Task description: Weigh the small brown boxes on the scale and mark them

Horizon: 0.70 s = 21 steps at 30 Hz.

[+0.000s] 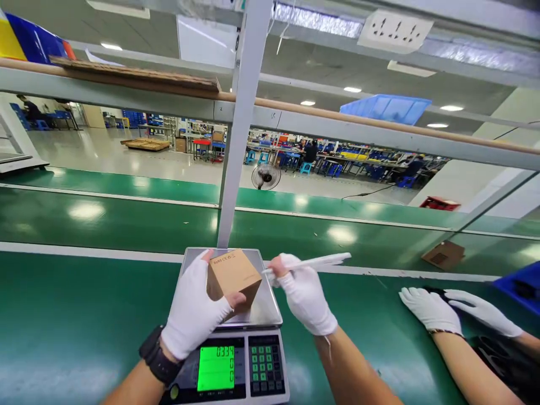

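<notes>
A small brown cardboard box [237,274] with printed marks is tilted over the metal pan of a weighing scale [266,306]. My left hand [196,301], in a white glove with bare fingertips, grips the box from its left and front sides. To the right of the box, my right hand [304,289], gloved the same way, is closed on a thin white strip [324,261] that points right. The scale's green display [216,368] reads 0.334 on its top line, beside a keypad [266,364].
Another person's gloved hands [434,309] rest on the green table [358,343] at the right, near black items. A blue bin [521,286] and a brown box [444,255] are there too. An upright post [240,124] rises behind the scale.
</notes>
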Motion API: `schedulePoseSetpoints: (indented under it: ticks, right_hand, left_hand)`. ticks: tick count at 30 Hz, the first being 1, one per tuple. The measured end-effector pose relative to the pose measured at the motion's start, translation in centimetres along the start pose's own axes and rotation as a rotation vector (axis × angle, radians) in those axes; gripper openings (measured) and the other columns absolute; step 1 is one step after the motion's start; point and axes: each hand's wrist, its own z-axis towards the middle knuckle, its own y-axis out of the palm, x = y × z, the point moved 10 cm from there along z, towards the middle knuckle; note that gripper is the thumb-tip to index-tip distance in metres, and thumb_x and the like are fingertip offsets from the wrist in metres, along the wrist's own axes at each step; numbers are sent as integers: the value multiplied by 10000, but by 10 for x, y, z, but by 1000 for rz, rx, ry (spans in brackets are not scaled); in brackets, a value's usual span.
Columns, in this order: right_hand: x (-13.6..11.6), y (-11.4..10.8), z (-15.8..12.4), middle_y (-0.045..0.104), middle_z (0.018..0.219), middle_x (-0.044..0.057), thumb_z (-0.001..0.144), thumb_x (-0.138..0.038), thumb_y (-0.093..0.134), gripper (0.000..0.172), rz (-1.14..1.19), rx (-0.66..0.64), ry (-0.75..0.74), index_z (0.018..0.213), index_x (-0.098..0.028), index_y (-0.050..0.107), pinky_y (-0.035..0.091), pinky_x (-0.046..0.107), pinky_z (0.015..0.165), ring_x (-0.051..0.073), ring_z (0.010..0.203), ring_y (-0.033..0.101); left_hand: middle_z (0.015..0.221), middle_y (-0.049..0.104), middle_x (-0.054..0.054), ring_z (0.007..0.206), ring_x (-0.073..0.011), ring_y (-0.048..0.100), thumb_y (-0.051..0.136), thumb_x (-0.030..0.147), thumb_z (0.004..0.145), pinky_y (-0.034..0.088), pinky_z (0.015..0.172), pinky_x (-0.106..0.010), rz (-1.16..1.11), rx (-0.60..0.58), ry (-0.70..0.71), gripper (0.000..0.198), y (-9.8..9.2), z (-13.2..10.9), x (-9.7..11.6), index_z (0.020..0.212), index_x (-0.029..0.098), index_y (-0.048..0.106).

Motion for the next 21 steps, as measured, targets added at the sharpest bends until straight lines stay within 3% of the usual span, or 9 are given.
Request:
schedulePoseSetpoints:
  ticks: [2,4,13,21]
  right_hand:
    - [-20,27,5,594,708,5,861,-533,596,364,18,-181,-23,770,-181,620,428,245,621,157,681,558]
    - [-27,42,10,607,733,6,881,-501,565,334,-13,-240,-20,782,-185,616,425,247,636,160,703,562]
    - [-31,71,32,603,629,14,927,-447,409,405,-279,-251,-55,611,-213,506,392,255,597,162,612,561]
    - [-30,70,31,590,613,14,930,-435,415,396,-295,-202,-55,613,-213,502,392,260,573,166,587,554]
  left_hand:
    - [1335,495,-130,1230,-309,487,719,668,690,437,1077,-468,-71,-71,-99,909,13,6,-8,1382,175,398]
    - [1320,514,-121,1207,-306,511,738,637,662,467,1056,-456,-143,-116,-180,913,17,10,-15,1377,175,408]
    - [1307,534,-80,1211,-319,510,794,584,621,451,1088,-455,-199,-119,-178,885,14,11,-24,1356,226,454]
    - [1311,536,-86,1214,-332,509,790,599,605,460,1083,-439,-220,-112,-185,900,14,12,-22,1351,217,462]
